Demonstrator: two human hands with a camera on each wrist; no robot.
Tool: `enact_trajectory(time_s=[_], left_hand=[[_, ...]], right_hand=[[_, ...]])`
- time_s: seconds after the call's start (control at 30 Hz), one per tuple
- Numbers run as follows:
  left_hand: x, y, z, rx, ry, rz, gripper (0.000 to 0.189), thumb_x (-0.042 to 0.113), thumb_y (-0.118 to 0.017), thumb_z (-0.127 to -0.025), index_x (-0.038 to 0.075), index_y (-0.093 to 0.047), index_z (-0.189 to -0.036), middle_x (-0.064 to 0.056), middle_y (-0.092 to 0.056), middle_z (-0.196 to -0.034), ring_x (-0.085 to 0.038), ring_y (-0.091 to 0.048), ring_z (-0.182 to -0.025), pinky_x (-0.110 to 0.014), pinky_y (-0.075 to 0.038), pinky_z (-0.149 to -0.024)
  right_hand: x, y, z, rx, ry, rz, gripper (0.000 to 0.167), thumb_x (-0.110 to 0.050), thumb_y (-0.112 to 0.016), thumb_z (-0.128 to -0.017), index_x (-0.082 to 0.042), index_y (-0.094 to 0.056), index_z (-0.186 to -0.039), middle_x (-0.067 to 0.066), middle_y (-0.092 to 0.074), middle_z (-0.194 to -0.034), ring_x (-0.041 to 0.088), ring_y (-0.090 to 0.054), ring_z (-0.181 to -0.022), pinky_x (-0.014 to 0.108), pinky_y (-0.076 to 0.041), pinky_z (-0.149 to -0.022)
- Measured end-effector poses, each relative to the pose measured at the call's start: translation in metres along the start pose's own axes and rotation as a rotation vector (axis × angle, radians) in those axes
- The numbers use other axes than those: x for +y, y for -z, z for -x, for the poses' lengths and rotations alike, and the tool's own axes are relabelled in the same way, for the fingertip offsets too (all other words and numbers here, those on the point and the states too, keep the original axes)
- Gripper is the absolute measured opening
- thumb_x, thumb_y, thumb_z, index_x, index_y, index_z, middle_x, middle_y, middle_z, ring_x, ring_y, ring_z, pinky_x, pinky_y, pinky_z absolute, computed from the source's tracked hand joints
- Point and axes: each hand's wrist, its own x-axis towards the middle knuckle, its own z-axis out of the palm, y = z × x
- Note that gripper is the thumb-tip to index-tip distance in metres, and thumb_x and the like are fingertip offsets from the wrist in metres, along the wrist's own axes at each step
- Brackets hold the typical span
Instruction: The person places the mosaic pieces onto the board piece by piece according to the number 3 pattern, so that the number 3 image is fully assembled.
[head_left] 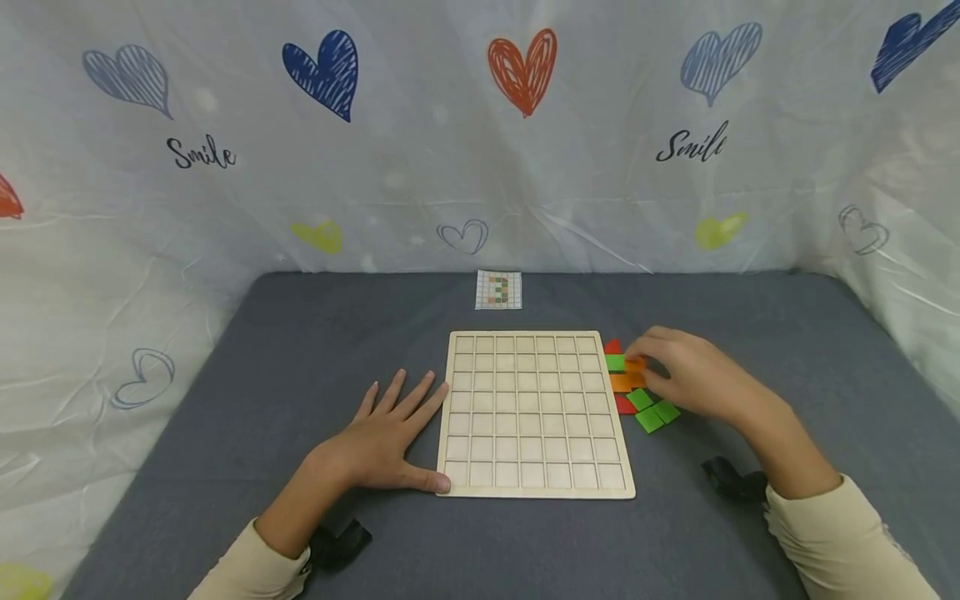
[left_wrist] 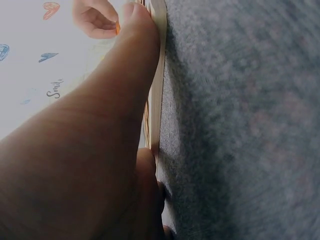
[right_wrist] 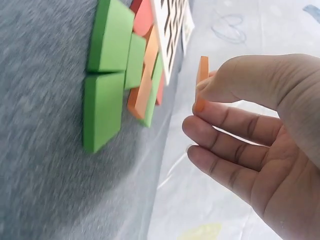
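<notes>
A square wooden grid board [head_left: 535, 403] lies on the grey table with bare cells. My left hand [head_left: 386, 442] is spread flat at its left side, thumb on the near left corner and a fingertip at the left edge. Beyond the board's right edge, my right hand [head_left: 693, 371] pinches an orange tile [right_wrist: 202, 70] between thumb and index finger, the other fingers loosely bent. Below that hand lie several green tiles [right_wrist: 104, 110], an orange tile [right_wrist: 142, 95] and a red tile [right_wrist: 142, 17], close against the board.
A small card [head_left: 498, 290] with a coloured grid pattern lies behind the board. A white curtain [head_left: 420, 167] printed with hearts hangs along the table's back edge. Dark straps [head_left: 341, 546] sit at both wrists.
</notes>
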Motion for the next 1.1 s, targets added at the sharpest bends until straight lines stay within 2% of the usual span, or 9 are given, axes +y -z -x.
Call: enact_trajectory(time_s=[0.37,0.6,0.8,1.1], left_hand=[[0.0,-0.001,0.0,0.0,0.007,-0.003,0.12,0.085,-0.06,-0.074,0.023,-0.01,-0.164,-0.006,-0.002,-0.168,-0.04,0.008,-0.15,-0.066,0.004,-0.113],[0.0,-0.001,-0.001,0.002,0.008,-0.009,0.12,0.086,-0.059,-0.074,0.023,-0.01,-0.164,-0.006,-0.002,-0.168,-0.04,0.008,-0.15,-0.067,0.004,-0.113],[0.0,-0.002,0.0,0.008,0.005,-0.008,0.12,0.085,-0.06,-0.074,0.023,-0.01,-0.164,-0.007,-0.003,-0.168,-0.04,0.007,-0.15,-0.067,0.003,-0.113],[-0.001,-0.002,0.0,0.011,0.003,-0.003,0.12,0.085,-0.06,-0.074,0.022,-0.01,-0.164,-0.006,-0.002,-0.168,-0.04,0.008,-0.15,-0.067,0.004,-0.113]], right_hand=[[-0.012,-0.004,-0.02,-0.042,0.01,-0.042,0.024,0.005,-0.069,-0.087,-0.005,-0.074,-0.108,0.001,-0.064,-0.099,0.013,-0.058,-0.081,0.033,-0.05,-0.067],[-0.018,-0.007,-0.032,-0.056,0.04,-0.081,0.023,0.006,-0.068,-0.085,-0.008,-0.074,-0.102,0.0,-0.064,-0.097,0.016,-0.058,-0.083,0.036,-0.051,-0.07],[-0.025,-0.012,-0.042,-0.073,0.067,-0.071,0.023,0.006,-0.069,-0.086,-0.007,-0.074,-0.104,0.003,-0.065,-0.1,0.022,-0.062,-0.088,0.038,-0.052,-0.073],[-0.033,-0.017,-0.053,-0.097,0.066,-0.082,0.022,0.006,-0.07,-0.086,-0.008,-0.075,-0.102,0.001,-0.064,-0.097,0.021,-0.061,-0.086,0.036,-0.051,-0.072]])
